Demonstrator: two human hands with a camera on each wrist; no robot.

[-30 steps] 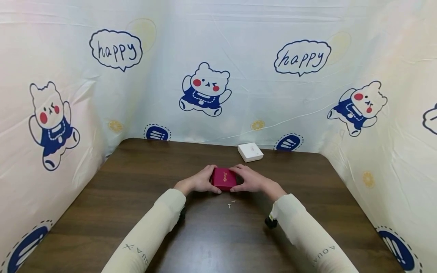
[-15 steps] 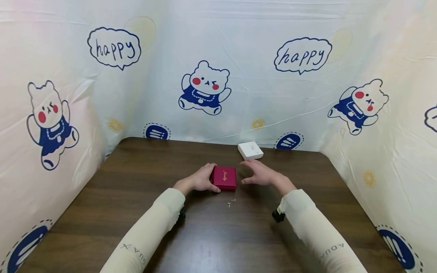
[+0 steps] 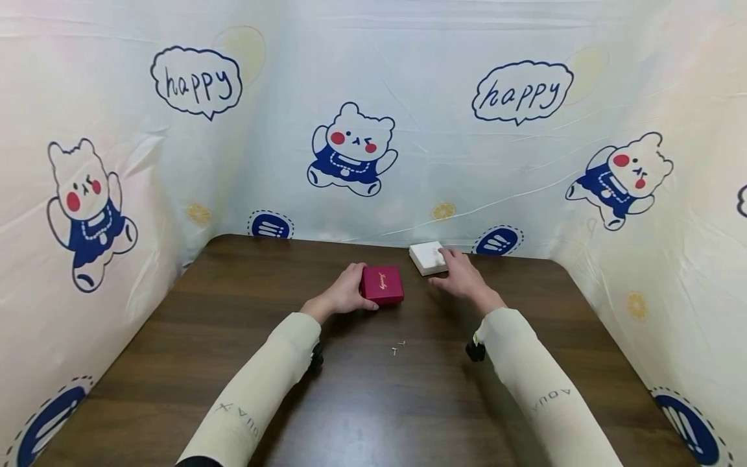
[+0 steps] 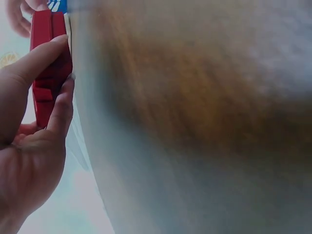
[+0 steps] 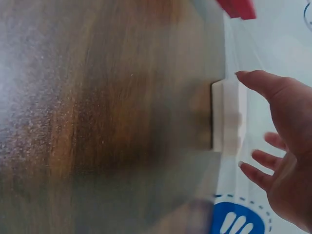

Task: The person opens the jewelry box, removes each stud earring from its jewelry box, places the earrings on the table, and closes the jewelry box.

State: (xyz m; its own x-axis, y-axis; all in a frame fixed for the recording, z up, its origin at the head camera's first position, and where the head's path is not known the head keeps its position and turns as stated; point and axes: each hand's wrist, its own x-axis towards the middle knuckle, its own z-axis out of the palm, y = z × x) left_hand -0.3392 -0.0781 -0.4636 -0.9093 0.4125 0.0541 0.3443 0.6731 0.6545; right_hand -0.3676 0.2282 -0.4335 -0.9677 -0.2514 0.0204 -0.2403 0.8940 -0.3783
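My left hand [image 3: 347, 292] grips a dark red gift box [image 3: 382, 285] with gold lettering on its lid, thumb on the near side. In the left wrist view the red box [image 4: 45, 63] sits between thumb and fingers, a small tab showing on its side. Farther back on the table lies a white lidded box [image 3: 425, 257]. My right hand [image 3: 463, 277] reaches to its right edge with thumb and fingers spread. In the right wrist view that hand [image 5: 287, 141] is spread beside the white box [image 5: 230, 117].
Two tiny gold T-shaped pieces [image 3: 394, 351] lie on the dark wooden table [image 3: 373, 402], nearer to me than the boxes. A pale curtain [image 3: 268, 143] with bear prints hangs behind the table and along both sides.
My right hand has let go of the red box and moved right and away to the white box. The left hand has carried the red box slightly farther back.
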